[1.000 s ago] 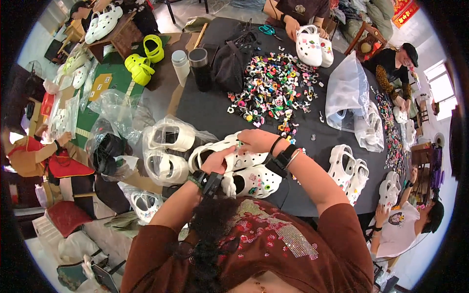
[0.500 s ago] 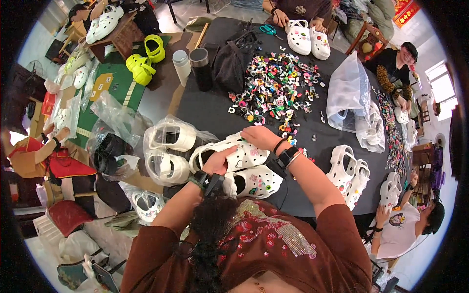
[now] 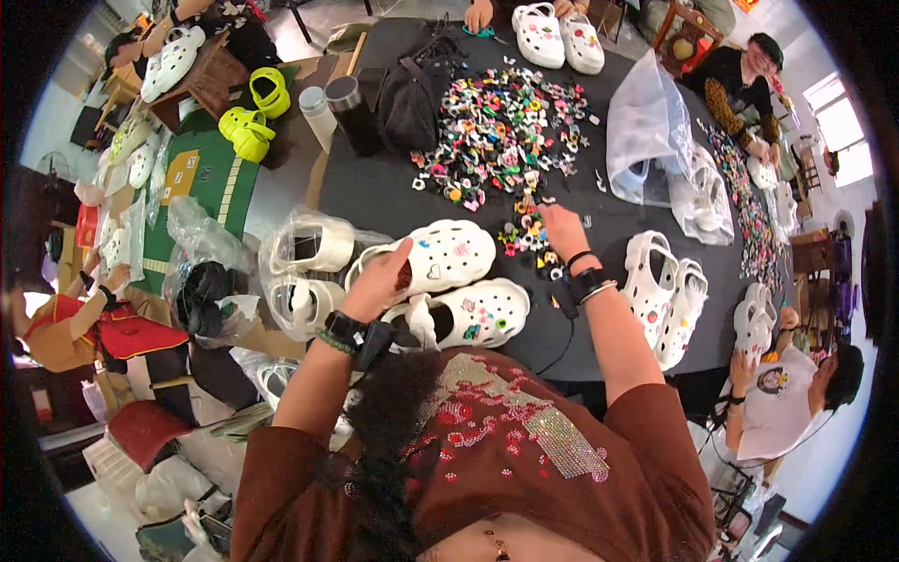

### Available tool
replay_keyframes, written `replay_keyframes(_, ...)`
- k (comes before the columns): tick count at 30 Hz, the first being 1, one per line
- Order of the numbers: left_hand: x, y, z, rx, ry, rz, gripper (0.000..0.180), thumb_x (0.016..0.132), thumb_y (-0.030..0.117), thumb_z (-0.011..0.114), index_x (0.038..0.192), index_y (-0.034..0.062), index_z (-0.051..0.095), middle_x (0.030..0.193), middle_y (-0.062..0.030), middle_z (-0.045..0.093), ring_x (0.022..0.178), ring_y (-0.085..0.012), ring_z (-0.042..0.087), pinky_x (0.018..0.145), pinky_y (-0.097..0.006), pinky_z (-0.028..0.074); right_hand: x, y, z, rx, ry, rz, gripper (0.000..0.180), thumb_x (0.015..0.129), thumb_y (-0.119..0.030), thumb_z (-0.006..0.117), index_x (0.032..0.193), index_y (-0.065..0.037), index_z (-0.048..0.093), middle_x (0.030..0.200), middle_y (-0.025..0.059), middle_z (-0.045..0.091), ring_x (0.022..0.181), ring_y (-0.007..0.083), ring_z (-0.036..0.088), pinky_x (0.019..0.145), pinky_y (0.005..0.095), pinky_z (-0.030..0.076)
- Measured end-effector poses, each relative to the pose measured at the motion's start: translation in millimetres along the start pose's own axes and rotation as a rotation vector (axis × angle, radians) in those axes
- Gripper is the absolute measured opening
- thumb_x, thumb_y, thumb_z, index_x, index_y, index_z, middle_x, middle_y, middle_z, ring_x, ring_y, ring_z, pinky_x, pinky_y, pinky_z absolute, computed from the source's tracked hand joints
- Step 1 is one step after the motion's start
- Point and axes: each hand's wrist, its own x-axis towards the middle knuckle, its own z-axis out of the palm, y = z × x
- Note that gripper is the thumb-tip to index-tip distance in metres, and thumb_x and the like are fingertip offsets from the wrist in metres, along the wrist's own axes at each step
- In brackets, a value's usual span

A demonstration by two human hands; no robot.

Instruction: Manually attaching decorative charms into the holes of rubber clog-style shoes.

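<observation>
My left hand grips a white clog at its heel opening, thumb on the upper. That clog has a few small charms on its holed toe. Just below it lies its mate, a second white clog with several colourful charms. My right hand is over the near tail of a heap of shoe charms, its fingers drawn together and pointing down. Whatever is between those fingertips is too small to make out.
White clogs in clear plastic lie to the left, and a decorated pair to the right. A dark tumbler, a white bottle and a black bag stand at the back left. Other people sit around the table.
My right hand has left the clog's toe and moved right to the charms. My left hand still grips the clog. The whole view has shifted slightly.
</observation>
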Motion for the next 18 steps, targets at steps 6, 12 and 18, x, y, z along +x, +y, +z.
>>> replay_keyframes(6, -56, 9, -1, 0.769, 0.250, 0.387, 0.052, 0.087, 0.031, 0.065, 0.125, -0.0012, 0.052, 0.076, -0.0162, 0.068, 0.071, -0.0264, 0.067, 0.067, -0.033, 0.051, -36, 7, -27, 0.247, 0.051, 0.505, 0.041, 0.093, -0.036, 0.050, 0.077, 0.001, 0.057, 0.078, 0.0243, 0.062, 0.077, 0.0428, 0.060, 0.069, 0.0497, 0.046)
replay_keyframes(12, -109, 24, 15, 0.761, 0.377, 0.472, 0.042, 0.084, 0.028, 0.068, 0.112, -0.0013, 0.054, 0.060, -0.0150, 0.062, 0.055, -0.0304, 0.062, 0.052, -0.037, 0.047, -60, 3, -27, 0.194, 0.139, 0.391, 0.043, 0.093, -0.036, 0.052, 0.072, 0.001, 0.056, 0.073, 0.0234, 0.061, 0.074, 0.0436, 0.059, 0.066, 0.0501, 0.046)
replay_keyframes(18, -140, 28, 20, 0.309, 0.117, 0.179, 0.015, 0.091, 0.014, 0.059, 0.099, 0.0028, 0.056, 0.062, -0.0044, 0.060, 0.054, -0.0082, 0.056, 0.047, -0.023, 0.040, -74, 17, -23, 0.151, 0.202, 0.564, 0.046, 0.093, -0.037, 0.050, 0.066, 0.000, 0.056, 0.071, 0.0227, 0.061, 0.075, 0.0431, 0.059, 0.066, 0.0502, 0.046)
